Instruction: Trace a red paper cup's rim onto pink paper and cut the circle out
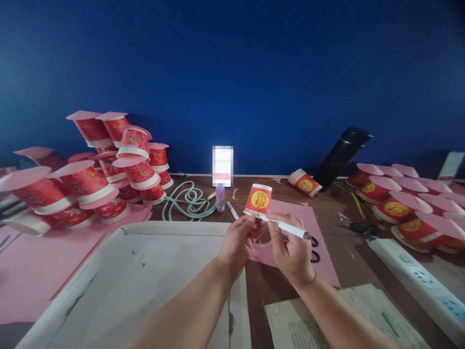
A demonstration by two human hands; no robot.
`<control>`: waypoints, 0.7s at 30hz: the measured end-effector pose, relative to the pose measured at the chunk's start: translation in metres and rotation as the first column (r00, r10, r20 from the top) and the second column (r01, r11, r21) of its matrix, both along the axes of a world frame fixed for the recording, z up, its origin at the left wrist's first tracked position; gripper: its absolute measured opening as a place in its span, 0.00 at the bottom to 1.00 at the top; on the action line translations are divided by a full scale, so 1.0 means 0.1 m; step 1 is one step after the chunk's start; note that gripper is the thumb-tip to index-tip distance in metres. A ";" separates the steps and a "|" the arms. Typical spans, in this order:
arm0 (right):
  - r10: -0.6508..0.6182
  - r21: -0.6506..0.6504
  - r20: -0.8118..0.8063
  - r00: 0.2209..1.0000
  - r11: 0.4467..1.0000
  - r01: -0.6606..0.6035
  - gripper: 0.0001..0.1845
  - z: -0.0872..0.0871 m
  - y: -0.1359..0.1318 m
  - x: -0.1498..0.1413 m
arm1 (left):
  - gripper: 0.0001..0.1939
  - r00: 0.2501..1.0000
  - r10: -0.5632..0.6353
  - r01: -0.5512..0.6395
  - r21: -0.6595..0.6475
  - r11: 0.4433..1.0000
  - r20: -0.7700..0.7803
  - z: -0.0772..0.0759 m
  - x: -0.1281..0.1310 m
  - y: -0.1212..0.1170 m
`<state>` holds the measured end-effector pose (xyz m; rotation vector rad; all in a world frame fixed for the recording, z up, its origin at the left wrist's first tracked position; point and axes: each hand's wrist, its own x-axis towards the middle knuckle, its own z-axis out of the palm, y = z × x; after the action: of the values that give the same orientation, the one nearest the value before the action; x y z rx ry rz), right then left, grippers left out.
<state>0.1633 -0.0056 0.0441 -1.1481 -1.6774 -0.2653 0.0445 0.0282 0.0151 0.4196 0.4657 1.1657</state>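
Bare forearms (189, 303) extend from the lower edge, the left one above a shallow white tray (156, 286). Left hand (236, 240): thumb and fingers pinch the lower rim of a red cup (259, 199) with a yellow emblem, held narrow end up, slightly tilted, above the brown table (263, 286). Right hand (290, 247): thumb and fingers close around a white pen (290, 229), its tip end at the cup's pale rim, where dark marks show; whether the tip touches cannot be told. Behind the right hand, black-handled scissors (315, 249) rest on a pink sheet (321, 261). Beyond the tray, a pale cable (189, 206) lies coiled beside a purple tube (220, 199). Stacked cups with pink tops (136, 169) stand at left; similar cups (395, 206) stand at right, near a power strip (417, 286)
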 end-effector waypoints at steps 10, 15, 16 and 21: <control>-0.014 0.001 0.025 1.000 1.000 0.014 0.06 0.03 -0.01 -0.01 | 0.12 1.000 0.008 -0.009 -0.019 1.000 -0.020 -0.01 0.00 0.00; -0.018 0.006 0.034 0.999 1.000 0.018 0.07 0.05 -0.01 -0.02 | 0.14 1.000 0.010 -0.011 -0.016 1.000 -0.022 0.00 0.00 -0.01; -0.017 0.008 0.035 0.999 1.000 0.016 0.07 0.05 -0.01 -0.02 | 0.14 1.000 0.010 -0.010 -0.015 1.000 -0.017 0.00 0.00 -0.01; -0.019 0.000 0.029 0.999 1.000 0.019 0.06 0.04 -0.01 -0.02 | 0.12 1.000 0.011 -0.011 -0.011 1.000 -0.012 0.02 -0.01 -0.01</control>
<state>0.1611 -0.0069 0.0481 -1.1658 -1.6924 -0.2945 0.0435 0.0268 0.0169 0.4147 0.4851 1.1711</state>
